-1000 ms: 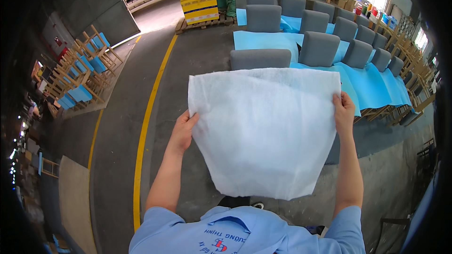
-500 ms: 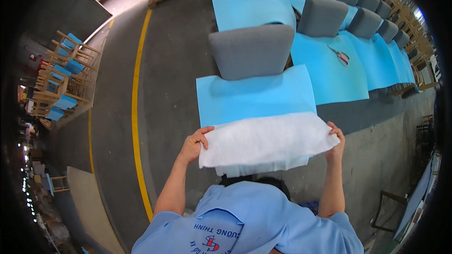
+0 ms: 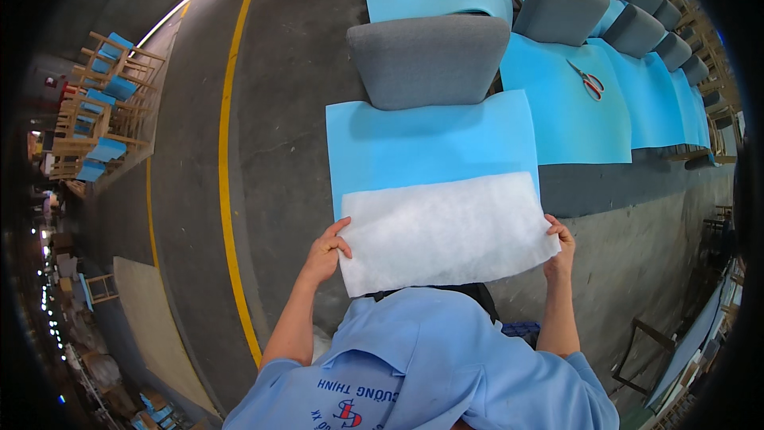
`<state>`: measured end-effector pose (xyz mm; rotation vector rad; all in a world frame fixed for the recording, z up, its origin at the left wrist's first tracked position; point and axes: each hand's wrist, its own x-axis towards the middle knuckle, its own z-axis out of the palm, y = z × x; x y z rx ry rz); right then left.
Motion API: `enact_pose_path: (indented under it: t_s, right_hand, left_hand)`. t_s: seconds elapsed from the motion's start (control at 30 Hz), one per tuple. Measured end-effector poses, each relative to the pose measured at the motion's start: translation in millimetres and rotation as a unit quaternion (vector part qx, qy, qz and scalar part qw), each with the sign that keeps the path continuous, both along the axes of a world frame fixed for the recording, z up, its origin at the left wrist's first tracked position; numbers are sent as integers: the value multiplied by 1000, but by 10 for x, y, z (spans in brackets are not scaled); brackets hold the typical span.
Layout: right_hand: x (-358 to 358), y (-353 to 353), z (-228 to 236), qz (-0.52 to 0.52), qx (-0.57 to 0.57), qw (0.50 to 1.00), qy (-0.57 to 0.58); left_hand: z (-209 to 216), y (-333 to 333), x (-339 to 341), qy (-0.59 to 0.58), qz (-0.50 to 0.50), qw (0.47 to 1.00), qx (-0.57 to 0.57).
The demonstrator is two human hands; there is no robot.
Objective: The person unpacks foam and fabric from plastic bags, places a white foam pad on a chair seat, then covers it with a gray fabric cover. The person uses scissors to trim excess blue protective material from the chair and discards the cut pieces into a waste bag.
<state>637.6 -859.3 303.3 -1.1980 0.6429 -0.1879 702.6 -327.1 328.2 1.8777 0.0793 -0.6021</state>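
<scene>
A rectangular sheet of white padding (image 3: 446, 231) is stretched between my two hands in front of my body. My left hand (image 3: 326, 250) pinches its left edge, and my right hand (image 3: 559, 245) grips its right edge. The sheet's far part lies over the near end of a light blue foam sheet (image 3: 434, 143), which covers the seat of the chair before me. Beyond the foam stands that chair's grey upholstered backrest (image 3: 430, 62). Whatever lies under the white padding is hidden.
Scissors with red handles (image 3: 589, 81) lie on the neighbouring blue foam sheet (image 3: 565, 119). More chairs with grey backrests (image 3: 561, 8) run off to the far right. Wooden chair frames (image 3: 99, 107) are stacked at the left, past a yellow floor line (image 3: 227, 159).
Both hands have lowered slightly on the right and the white padding now hangs flatter, its near edge closer to my body. The view has tilted down a little.
</scene>
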Motion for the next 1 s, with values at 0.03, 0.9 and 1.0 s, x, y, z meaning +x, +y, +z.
enact_pose_path:
  t_s: [0.03, 0.9, 1.0]
  right_hand:
    - [1, -8, 30, 4, 1, 1000, -11]
    - [1561, -366, 3270, 77, -21, 901, -427]
    - [825, -529, 2765, 143, -73, 906, -391]
  left_hand:
    - [32, -24, -44, -4, 3, 1000, 7]
    - [2982, -214, 1491, -301, 18, 837, -456]
    - [2488, -124, 944, -221, -28, 867, -446]
